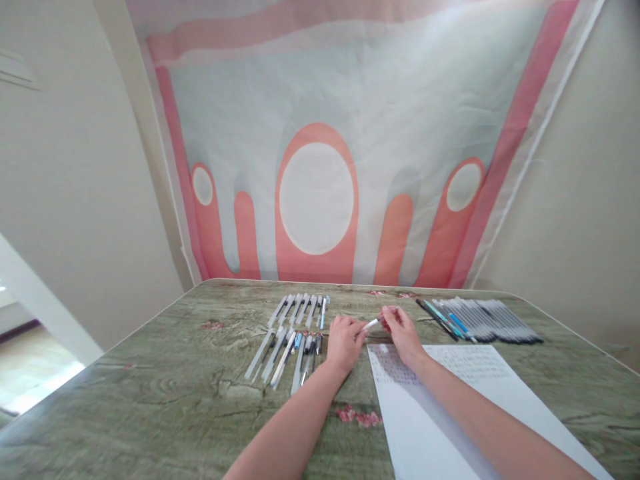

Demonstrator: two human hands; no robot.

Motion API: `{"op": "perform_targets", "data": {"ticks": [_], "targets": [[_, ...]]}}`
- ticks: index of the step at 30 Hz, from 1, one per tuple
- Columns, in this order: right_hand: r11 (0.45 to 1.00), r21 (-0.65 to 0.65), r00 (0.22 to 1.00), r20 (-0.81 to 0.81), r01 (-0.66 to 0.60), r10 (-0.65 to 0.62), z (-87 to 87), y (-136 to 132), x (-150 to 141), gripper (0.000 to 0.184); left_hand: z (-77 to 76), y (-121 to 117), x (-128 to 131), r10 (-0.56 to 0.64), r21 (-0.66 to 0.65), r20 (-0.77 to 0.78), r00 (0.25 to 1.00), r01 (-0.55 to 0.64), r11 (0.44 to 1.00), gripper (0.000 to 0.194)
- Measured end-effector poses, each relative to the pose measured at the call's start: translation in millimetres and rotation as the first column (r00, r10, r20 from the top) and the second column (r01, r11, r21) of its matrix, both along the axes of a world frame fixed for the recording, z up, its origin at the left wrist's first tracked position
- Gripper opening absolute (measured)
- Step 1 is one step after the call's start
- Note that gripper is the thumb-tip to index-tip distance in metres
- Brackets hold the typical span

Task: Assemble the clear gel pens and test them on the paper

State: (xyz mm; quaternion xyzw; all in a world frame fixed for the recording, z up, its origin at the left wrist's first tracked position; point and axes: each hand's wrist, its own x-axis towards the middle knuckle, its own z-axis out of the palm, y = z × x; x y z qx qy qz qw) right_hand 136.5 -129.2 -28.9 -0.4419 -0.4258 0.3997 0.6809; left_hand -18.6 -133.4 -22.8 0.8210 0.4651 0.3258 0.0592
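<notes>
My left hand [344,341] and my right hand [401,331] meet over the middle of the table, both closed on one white pen [371,325] held between them. The left hand grips its lower end and the right hand pinches the upper end. Just left of my left hand lies a loose group of several pens and caps [285,353]. Behind it a tidy row of pens [301,309] lies side by side. Under my right wrist is a white sheet of paper [450,393] with handwriting on its upper part.
A long row of several pens [480,320] lies at the back right of the green wood-patterned table [150,380]. A pink and pale blue cloth [320,147] hangs on the wall behind. The table's left edge drops to the floor.
</notes>
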Motion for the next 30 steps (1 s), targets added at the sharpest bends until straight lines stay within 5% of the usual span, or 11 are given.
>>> {"op": "perform_targets", "data": {"ticks": [13,23,30], "targets": [[0.983,-0.071,0.97,-0.187,-0.169,0.154,-10.0,8.8,4.9,0.03,1.9,-0.9,-0.2,0.075,-0.007,0.025,0.997,-0.075,0.997,0.024],[0.987,-0.099,0.992,0.0,-0.123,0.123,-6.5,2.7,5.8,0.026,2.2,-0.5,-2.0,0.059,0.028,0.043,0.997,-0.06,0.998,0.024],[0.971,-0.152,0.975,-0.151,-0.184,0.161,-5.3,4.9,5.2,0.037,-1.5,2.3,-0.8,0.087,0.027,0.073,0.994,-0.089,0.996,0.023]]}}
